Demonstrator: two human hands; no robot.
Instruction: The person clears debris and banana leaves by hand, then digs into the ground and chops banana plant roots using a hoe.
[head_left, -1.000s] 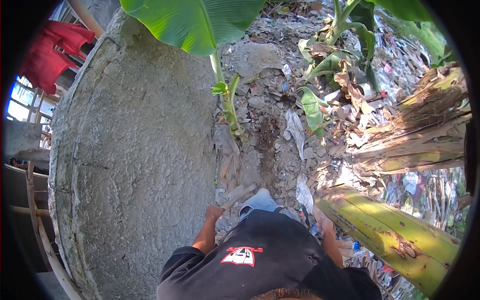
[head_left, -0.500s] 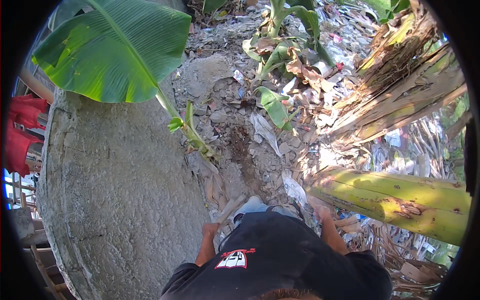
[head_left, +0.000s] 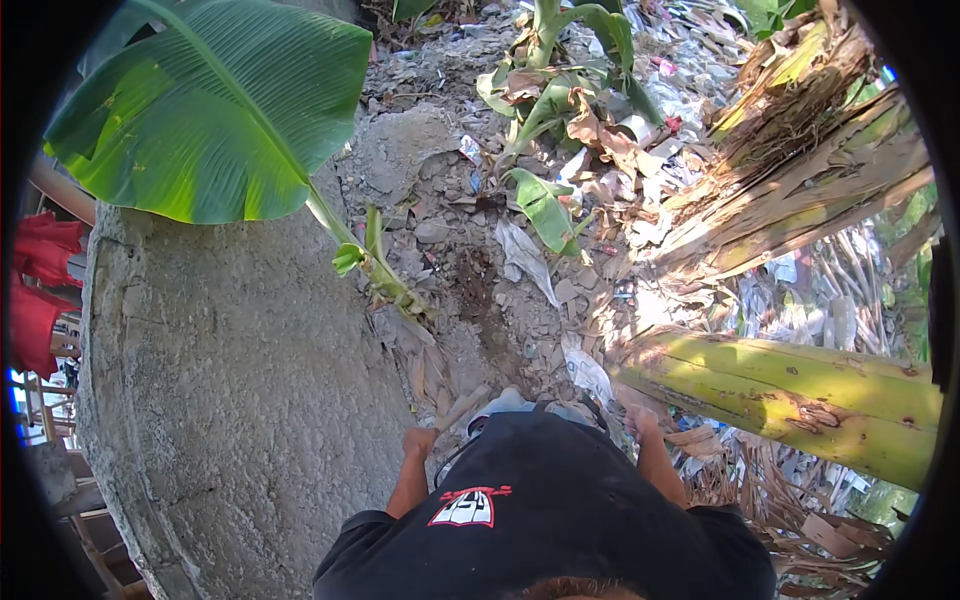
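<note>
My left hand (head_left: 420, 441) is closed round the end of a pale wooden stick (head_left: 462, 408), low beside the concrete slab. The stick slants away to the right, and its lower part is hard to make out. On the other side of my body, my right hand (head_left: 641, 424) hangs with fingers curled in; what it holds, if anything, is hidden. Close to it lie the end of a thick green banana trunk (head_left: 770, 395) and a white plastic scrap (head_left: 587, 368). My black shirt (head_left: 560, 490) covers much of the lower view.
A big rough concrete slab (head_left: 250, 350) fills the left side. Over it leans a young banana plant with a broad leaf (head_left: 220, 120). Rubble and litter (head_left: 420, 150) cover the ground ahead, around another banana plant (head_left: 545, 110). Dry banana trunks (head_left: 790, 190) stand at right.
The view has shifted slightly, so the banana leaf appears lower and farther left. Both hands appear a little higher in view; my left hand still grips the stick.
</note>
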